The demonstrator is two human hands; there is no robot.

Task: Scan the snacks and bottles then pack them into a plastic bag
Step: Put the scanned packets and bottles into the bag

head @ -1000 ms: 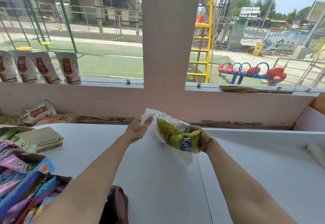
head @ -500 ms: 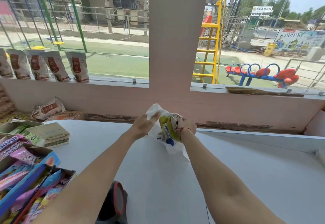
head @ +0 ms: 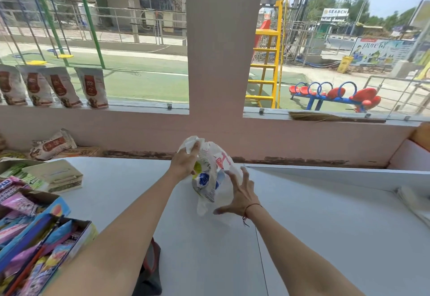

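Note:
A thin white plastic bag stands on the white counter near its far edge. A yellow-green snack packet with a blue logo shows through the bag's wall, inside it. My left hand grips the bunched top edge of the bag and holds it up. My right hand is beside the bag on its right, fingers spread, empty, just touching or nearly touching the bag's side.
Open cartons of colourful snack packs fill the counter's near left. A cream box lies behind them. Brown-labelled pouches line the window sill. A dark scanner sits under my left forearm. A broom lies on the right sill.
My right hand pushed the snack packet into the bag, then let go and drew out to the right with fingers spread. My left hand kept hold of the bag's top.

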